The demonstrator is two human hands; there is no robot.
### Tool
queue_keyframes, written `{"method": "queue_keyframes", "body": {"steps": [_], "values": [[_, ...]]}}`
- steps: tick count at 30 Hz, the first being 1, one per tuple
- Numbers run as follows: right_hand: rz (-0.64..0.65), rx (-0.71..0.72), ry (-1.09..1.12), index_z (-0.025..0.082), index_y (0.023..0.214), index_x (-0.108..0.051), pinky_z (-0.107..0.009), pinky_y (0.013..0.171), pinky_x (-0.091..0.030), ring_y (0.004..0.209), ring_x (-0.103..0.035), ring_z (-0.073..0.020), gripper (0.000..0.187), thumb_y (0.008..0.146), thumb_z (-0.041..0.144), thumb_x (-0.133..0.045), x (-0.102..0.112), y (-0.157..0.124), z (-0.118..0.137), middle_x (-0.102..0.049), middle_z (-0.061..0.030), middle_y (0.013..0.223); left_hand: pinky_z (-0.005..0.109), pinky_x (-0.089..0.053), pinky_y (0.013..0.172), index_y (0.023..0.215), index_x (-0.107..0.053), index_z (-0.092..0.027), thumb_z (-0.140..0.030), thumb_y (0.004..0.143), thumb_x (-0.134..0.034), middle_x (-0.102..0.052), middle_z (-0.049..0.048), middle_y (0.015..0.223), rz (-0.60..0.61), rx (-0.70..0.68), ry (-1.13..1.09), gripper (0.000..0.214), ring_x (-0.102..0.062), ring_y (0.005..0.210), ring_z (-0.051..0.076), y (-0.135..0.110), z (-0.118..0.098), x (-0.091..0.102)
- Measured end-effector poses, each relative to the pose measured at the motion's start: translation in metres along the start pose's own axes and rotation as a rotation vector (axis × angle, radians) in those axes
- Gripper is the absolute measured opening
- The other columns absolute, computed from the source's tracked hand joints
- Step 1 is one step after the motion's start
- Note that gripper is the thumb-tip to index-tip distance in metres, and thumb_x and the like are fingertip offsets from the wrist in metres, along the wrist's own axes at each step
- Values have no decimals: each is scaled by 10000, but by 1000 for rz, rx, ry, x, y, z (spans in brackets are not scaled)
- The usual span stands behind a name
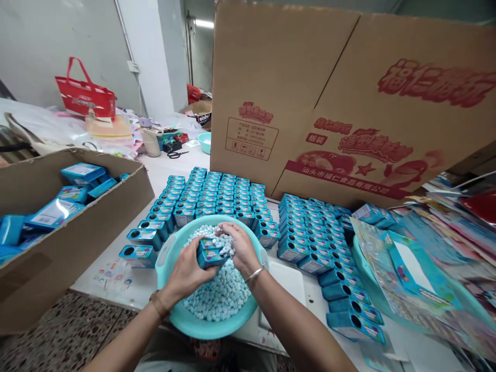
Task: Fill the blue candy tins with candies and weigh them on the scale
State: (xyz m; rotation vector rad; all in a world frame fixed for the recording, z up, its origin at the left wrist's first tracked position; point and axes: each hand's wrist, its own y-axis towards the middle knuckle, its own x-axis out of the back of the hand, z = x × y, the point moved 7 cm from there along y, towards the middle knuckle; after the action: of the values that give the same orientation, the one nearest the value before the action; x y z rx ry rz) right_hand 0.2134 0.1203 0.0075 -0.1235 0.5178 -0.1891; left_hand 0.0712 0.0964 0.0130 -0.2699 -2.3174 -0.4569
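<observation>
My left hand [188, 269] is closed round what look like two small blue tins [209, 256], held side by side over a turquoise basin [211, 331]. The basin is filled with small pale blue and white candies [219, 299]. Right beside the tins, my right hand [241, 249] is curled round a handful of these candies, some of them spilling at its fingertips against the tins' top. The tins' openings are partly hidden by my fingers and the candies.
Rows of blue tins with round dark holes [207, 196] stand behind the basin, and more rows [310, 232] to the right. A cardboard carton [70, 232] at left holds loose tins. A tall carton [294, 103] rises behind. Printed sheets [418, 279] overhang another basin at right.
</observation>
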Motion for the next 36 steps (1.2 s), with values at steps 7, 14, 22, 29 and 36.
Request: {"method": "queue_keyframes", "body": {"steps": [7,14,22,29,36], "values": [[51,3,-4,184,730,-718,-312,848,-459,823,-621,-189,201,681,377,-740,-4,-8,3,-705,-38,781,467,-476,953,1284,-427,-207,-300,663,-723,-599,102,1219,1,44,-1,694,-591,1103,307,-5,1,-3],[193,11,-82,203,850,-734,-322,888,-451,919,-629,-199,203,735,368,-708,-20,-30,5,-726,-33,909,444,-462,977,1297,-426,-203,-305,673,-717,-598,102,1244,11,9,-12,697,-584,1140,302,-7,3,-9],[-219,-8,-268,241,850,-702,-328,933,-413,1059,-598,-231,233,646,343,-750,57,17,-23,-704,-30,991,421,-504,734,1101,-561,-166,-357,661,-644,-683,147,1038,239,139,422,487,-673,912,373,-4,5,11],[-384,-6,-282,269,700,-638,-299,955,-377,1092,-519,-222,203,587,392,-754,55,52,-89,-661,1,872,400,-473,642,967,-578,-147,-390,644,-622,-702,197,843,282,247,509,406,-690,820,402,22,34,-19],[-135,-153,-93,195,644,-650,-318,671,-487,678,-620,-200,300,584,471,-751,26,57,-91,-639,9,588,396,-492,674,1125,-518,-154,-360,684,-608,-701,171,973,172,217,394,495,-688,876,377,18,29,-13]]}}
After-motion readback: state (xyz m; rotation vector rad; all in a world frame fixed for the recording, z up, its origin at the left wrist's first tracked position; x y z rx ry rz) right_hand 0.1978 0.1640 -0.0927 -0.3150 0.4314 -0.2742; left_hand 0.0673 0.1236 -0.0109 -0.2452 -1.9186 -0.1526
